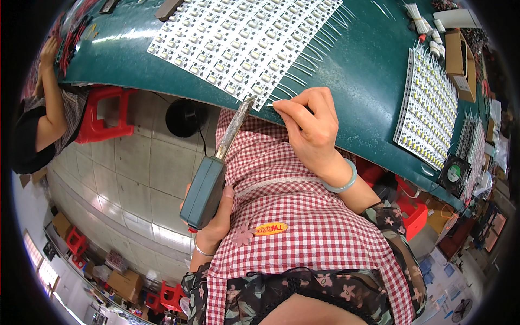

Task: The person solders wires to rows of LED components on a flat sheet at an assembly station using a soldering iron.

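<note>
My left hand (219,219) is closed around the blue-grey handle of a soldering iron (203,189). Its metal tip points up and away, meeting the near corner of a white panel of LED boards (233,49) at the table edge. From the right, my right hand (314,127) pinches a short white wire (270,105) between thumb and fingertips, its end close to that same corner beside the tip. Whether wire and tip touch cannot be made out. Several thin white wires (303,67) stick out along the panel's right side.
The panel lies on a green table (363,70). To the right are another LED panel (425,108), a cardboard box (460,65), a small black fan (455,173) and a wire bundle (417,19). A co-worker's arm (50,108), red stool (105,114) and black bin (186,117) are at left.
</note>
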### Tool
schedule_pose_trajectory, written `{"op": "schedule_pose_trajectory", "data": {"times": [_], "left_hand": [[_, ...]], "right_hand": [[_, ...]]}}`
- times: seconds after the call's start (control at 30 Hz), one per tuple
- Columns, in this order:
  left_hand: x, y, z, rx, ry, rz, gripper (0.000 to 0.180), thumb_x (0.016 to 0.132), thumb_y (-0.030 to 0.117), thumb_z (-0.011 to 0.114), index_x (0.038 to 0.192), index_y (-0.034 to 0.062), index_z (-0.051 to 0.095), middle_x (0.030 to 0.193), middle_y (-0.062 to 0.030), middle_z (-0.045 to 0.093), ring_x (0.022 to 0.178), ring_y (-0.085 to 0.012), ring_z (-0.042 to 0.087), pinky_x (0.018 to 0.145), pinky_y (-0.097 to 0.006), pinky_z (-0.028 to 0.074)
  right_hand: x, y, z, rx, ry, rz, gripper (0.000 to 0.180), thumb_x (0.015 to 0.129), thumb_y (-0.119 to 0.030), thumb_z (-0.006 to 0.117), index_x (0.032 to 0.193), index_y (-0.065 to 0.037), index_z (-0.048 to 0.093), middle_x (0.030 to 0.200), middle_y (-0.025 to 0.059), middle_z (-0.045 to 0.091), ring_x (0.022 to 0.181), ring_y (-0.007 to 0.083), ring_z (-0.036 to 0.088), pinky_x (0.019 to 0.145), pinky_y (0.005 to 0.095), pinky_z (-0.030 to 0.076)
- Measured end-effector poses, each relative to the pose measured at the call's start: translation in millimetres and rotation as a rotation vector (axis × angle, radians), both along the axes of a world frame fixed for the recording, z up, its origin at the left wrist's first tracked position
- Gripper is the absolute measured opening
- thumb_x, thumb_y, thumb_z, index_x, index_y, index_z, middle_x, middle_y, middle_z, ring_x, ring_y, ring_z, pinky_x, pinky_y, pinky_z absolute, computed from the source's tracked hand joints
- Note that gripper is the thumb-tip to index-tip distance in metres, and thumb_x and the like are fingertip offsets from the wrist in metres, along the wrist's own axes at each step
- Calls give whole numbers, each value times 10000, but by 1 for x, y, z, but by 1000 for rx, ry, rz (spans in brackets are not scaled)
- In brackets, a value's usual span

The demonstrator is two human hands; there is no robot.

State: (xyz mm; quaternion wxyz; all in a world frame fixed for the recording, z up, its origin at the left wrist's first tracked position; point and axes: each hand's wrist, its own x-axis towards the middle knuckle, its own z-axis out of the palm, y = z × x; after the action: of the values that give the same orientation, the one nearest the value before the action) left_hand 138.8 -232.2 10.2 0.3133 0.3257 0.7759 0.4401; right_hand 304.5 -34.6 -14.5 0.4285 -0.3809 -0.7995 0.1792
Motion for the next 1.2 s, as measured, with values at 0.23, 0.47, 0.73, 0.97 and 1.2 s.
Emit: {"op": "schedule_pose_trajectory", "data": {"times": [0.23, 0.47, 0.73, 0.97, 1.2], "left_hand": [[0, 0, 0, 38, 166, -57, 282, 752, 56, 813, 995, -27, 697, 910, -113, 697, 729, -203, 681, 625, -289, 526], [-3, 4, 2, 157, 240, -161, 261, 748, 23, 789, 979, -49, 690, 891, -142, 689, 679, -210, 683, 601, -295, 528], [-4, 9, 6, 146, 179, -208, 247, 746, -24, 746, 981, -63, 682, 889, -158, 669, 703, -217, 683, 598, -296, 521], [-3, 5, 5, 37, 146, -221, 223, 744, -14, 738, 957, -49, 679, 858, -151, 652, 659, -249, 664, 564, -311, 501], [-6, 0, 3, 129, 209, -190, 232, 749, 17, 753, 960, -40, 675, 828, -142, 634, 645, -242, 645, 558, -312, 491]], "right_hand": [[-3, -2, -6, 19, 19, 42, 194, 690, 19, 748, 854, -70, 697, 732, 26, 557, 726, 212, 538, 627, 340, 378], [-4, -4, -8, 9, 1, 62, 183, 711, 16, 742, 856, -78, 683, 708, 21, 523, 699, 205, 520, 627, 341, 361], [-3, -4, -9, 1, -10, 76, 269, 643, 59, 789, 869, -68, 718, 712, 29, 531, 682, 207, 524, 606, 333, 381], [-3, -4, -8, 26, -14, 69, 266, 647, 57, 794, 866, -69, 711, 707, 25, 532, 662, 201, 523, 600, 331, 378], [-4, -4, -9, 41, -12, 62, 248, 651, 56, 796, 847, -67, 709, 701, 24, 531, 662, 200, 525, 591, 334, 376]]}}
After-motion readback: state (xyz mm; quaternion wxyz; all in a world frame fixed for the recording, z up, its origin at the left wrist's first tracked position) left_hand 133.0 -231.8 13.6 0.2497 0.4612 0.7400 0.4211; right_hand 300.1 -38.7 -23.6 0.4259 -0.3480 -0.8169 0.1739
